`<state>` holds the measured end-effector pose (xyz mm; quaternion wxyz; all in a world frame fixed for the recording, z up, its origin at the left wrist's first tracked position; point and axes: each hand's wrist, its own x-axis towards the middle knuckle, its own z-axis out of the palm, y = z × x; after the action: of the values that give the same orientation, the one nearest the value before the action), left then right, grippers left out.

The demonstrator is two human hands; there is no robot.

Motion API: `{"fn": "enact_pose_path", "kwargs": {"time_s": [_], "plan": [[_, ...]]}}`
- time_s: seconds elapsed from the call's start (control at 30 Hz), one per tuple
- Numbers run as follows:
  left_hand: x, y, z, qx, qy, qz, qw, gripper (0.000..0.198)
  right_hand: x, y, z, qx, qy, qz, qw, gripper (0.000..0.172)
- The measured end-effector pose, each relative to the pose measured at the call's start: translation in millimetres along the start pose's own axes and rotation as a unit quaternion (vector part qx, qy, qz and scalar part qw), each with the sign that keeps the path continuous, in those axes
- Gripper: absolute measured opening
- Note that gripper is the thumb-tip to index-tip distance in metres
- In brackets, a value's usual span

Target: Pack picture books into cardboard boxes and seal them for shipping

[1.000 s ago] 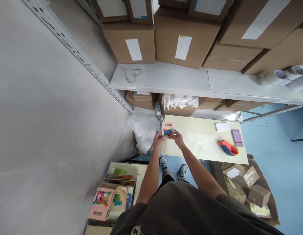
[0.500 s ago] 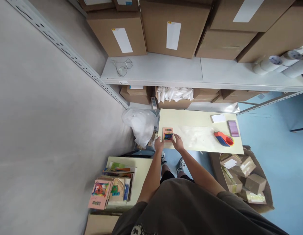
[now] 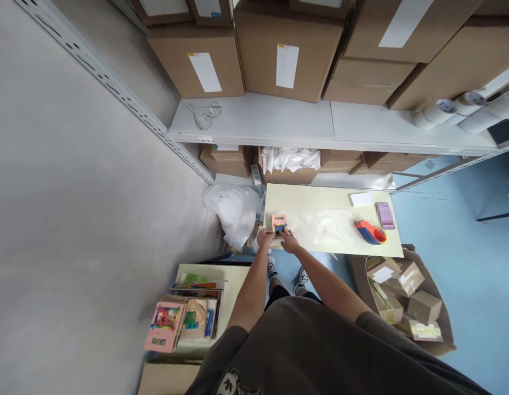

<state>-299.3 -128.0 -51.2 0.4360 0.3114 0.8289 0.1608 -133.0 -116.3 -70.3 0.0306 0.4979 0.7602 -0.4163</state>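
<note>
Storeroom aisle seen from above, looking down onto a pale yellow board (image 3: 316,197). Fingertips of the right hand (image 3: 288,241) rest on the face of a small pink card (image 3: 279,224), which lies flat near the board's near edge. The left hand (image 3: 265,238) sits against the card's lower left corner. Neither hand clearly closes around the card, so a firm grip cannot be confirmed.

On the board, right of the card: a sheet of clear plastic (image 3: 328,227), a red and blue tape dispenser (image 3: 370,232), a white slip of paper (image 3: 361,199) and a blurred purple packet (image 3: 385,215).

Around the board: a white plastic bag (image 3: 232,214) just off its left end; a pile of similar pink cards (image 3: 164,323) beyond its near left corner; an open cardboard carton (image 3: 402,296) holding small boxes, off its near right corner; and, past its far edge, a metal shelf (image 3: 254,118) bearing brown cartons (image 3: 285,60), wire glasses (image 3: 204,116) and white rolls (image 3: 464,112).

Progress: one card lies on the board and the pile lies off it. Whether the card is wrapped cannot be told.
</note>
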Motion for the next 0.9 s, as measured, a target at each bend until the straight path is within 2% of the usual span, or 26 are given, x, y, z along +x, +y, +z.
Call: {"fn": "enact_pose_path", "kwargs": {"time_s": [0.1,0.17,0.23,0.33,0.43,0.53,0.63,0.77,0.83,0.9], "plan": [[-17.5,10.1,1.9,0.003,0.031,0.078,0.997,0.011,3.7,0.3,-10.1,0.159,0.051,0.052,0.985,0.062],[-30.6,21.5,12.3,0.029,0.033,0.131,0.990,0.012,4.1,3.3,-17.1,0.276,0.113,0.093,0.950,0.056],[-42.2,34.1,29.9,0.072,0.027,0.172,0.982,0.016,1.6,11.2,-24.5,0.357,0.174,0.121,0.910,0.057],[-54.2,48.2,64.8,0.137,-0.017,0.240,0.961,0.031,-8.9,34.5,-36.2,0.375,0.274,0.173,0.869,0.063],[-61.0,51.2,100.0,0.206,-0.117,0.310,0.921,0.046,-25.0,65.0,-46.0,0.316,0.347,0.205,0.859,0.062],[-66.0,46.0,124.8,0.256,-0.151,0.323,0.899,0.047,-37.6,86.1,-51.5,0.279,0.306,0.172,0.894,0.054],[-69.2,37.8,132.2,0.267,-0.139,0.322,0.897,0.043,-39.2,88.8,-53.8,0.267,0.215,0.141,0.929,0.046],[-62.6,26.0,115.4,0.220,-0.146,0.367,0.892,0.039,-31.2,76.6,-54.9,0.268,0.140,0.123,0.945,0.050],[-52.4,21.7,100.3,0.165,-0.087,0.341,0.921,0.044,-27.8,71.4,-53.6,0.275,0.130,0.112,0.946,0.052],[-38.1,20.4,85.4,0.107,0.002,0.249,0.963,0.045,-25.4,68.0,-50.1,0.281,0.135,0.103,0.945,0.050]]}}
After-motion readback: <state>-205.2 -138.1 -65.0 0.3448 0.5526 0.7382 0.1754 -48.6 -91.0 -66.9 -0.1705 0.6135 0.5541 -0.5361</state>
